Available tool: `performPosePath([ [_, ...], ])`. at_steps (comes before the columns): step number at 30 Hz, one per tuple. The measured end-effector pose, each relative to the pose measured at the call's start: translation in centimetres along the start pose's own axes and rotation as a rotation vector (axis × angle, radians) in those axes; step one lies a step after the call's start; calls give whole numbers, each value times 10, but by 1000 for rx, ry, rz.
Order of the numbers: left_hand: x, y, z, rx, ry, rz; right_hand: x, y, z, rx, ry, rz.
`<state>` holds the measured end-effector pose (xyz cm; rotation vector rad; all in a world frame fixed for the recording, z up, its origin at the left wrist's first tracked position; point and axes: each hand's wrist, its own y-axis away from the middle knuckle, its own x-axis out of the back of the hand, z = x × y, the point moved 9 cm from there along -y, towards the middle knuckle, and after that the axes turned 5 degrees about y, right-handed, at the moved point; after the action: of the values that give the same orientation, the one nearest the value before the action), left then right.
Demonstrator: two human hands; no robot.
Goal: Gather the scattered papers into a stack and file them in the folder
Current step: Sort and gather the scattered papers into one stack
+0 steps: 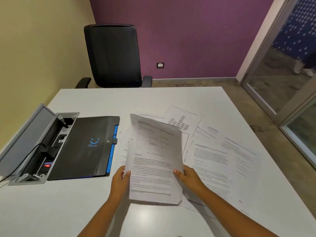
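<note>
Both hands grip a stack of papers (pixel 154 161) near the counter's (pixel 51 211) front edge: left hand (pixel 120 178) on its left side, right hand (pixel 187 177) on its right, thumbs on top. Loose sheets (pixel 215 161) lie scattered beneath and right. Closed black folder (pixel 85 146) lies left. Open cable box (pixel 30 142) beside it. Black chair (pixel 112 55) far.

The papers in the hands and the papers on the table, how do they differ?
The held stack is lifted and tilted, gripped by the left hand and right hand; the loose sheets lie flat on the table. The stack is squared together; the sheets are fanned out. Both are white printed pages.
</note>
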<state>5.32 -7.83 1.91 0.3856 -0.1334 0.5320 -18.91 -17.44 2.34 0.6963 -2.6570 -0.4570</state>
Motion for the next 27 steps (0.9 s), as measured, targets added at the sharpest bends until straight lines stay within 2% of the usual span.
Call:
performPosePath([
  [3, 12, -6, -10, 16, -25, 61, 10, 1, -3, -2, 77, 41],
  [5, 21, -7, -22, 52, -51, 111, 18, 3, 0, 0, 363, 68],
  [8, 35, -10, -43, 134, -115, 173, 14, 8, 22, -50, 854, -22],
  [10, 41, -10, -55, 195, -155, 192, 10, 14, 44, -130, 1036, -78],
  [14, 46, -11, -71, 287, -193, 203, 9, 24, 89, -267, 1115, -156],
  [17, 47, -10, -71, 297, -187, 224, 14, 23, 102, -275, 1102, -136],
  [23, 58, -5, -45, 160, -158, 451, 12, 22, 107, -226, 1133, -105],
  [27, 41, -6, -33, 94, -86, 379, 9, 20, 111, -190, 1162, -100],
])
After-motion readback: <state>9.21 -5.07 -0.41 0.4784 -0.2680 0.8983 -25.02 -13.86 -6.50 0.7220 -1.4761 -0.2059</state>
